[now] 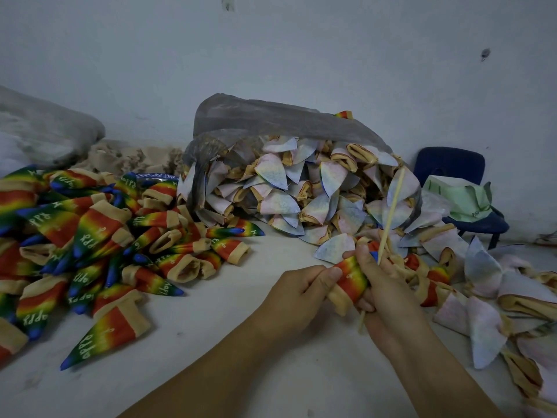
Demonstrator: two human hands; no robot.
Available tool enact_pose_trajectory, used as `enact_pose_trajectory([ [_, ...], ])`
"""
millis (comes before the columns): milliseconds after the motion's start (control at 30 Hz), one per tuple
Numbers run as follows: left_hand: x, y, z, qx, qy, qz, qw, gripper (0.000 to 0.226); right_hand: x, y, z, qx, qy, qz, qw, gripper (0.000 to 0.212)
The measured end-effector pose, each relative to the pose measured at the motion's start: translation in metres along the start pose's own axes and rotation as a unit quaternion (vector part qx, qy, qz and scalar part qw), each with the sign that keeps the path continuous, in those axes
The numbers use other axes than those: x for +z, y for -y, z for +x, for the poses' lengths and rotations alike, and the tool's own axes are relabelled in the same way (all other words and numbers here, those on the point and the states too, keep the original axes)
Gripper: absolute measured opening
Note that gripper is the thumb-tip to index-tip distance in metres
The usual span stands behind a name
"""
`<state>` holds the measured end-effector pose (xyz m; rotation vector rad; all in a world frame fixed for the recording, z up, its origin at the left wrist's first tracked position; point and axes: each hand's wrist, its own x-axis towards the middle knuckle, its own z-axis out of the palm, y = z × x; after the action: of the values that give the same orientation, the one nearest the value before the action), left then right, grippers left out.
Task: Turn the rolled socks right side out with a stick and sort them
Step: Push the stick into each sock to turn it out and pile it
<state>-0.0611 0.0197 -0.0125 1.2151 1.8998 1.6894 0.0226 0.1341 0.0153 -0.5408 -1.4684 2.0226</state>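
Note:
My left hand [297, 292] pinches the side of a rainbow sock [351, 280] with a tan cuff, held just above the pale surface. My right hand [381, 286] wraps the same sock and a thin wooden stick [391, 206], which slants up to the right out of my fist; its lower end pokes out below my palm. A heap of rainbow socks [90, 236], right side out, covers the left. Pale inside-out socks [301, 191] spill from a grey plastic bag [271, 119] behind my hands.
More pale inside-out socks [497, 312] lie scattered at the right. A dark blue chair [452, 167] with a green bag [461, 197] on it stands by the wall at right. A grey sack [45, 128] and beige cloth [132, 155] sit at back left.

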Motion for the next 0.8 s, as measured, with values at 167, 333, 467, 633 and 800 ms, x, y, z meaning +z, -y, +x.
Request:
enact_pose_trajectory([
  [167,-0.001,0.001,0.002,-0.021,0.015,-0.05,0.998,0.03,-0.003,-0.003,0.004,0.002,-0.018,-0.017,1.0,0.041],
  [333,-0.005,0.012,0.004,-0.075,0.036,-0.05,0.995,0.022,-0.009,-0.007,0.008,-0.019,-0.037,-0.04,0.998,0.036],
  [467,-0.026,0.007,0.014,-0.107,-0.208,-0.363,0.902,0.033,-0.027,-0.001,0.021,-0.053,-0.142,-0.094,0.984,0.043],
  [633,-0.035,0.018,0.018,-0.13,-0.297,-0.486,0.812,0.068,-0.04,0.001,0.025,-0.124,-0.231,-0.246,0.933,0.035],
  [800,-0.006,0.019,0.015,-0.106,-0.146,-0.037,0.983,0.04,-0.045,-0.006,0.028,-0.138,-0.106,-0.529,0.83,0.018],
])
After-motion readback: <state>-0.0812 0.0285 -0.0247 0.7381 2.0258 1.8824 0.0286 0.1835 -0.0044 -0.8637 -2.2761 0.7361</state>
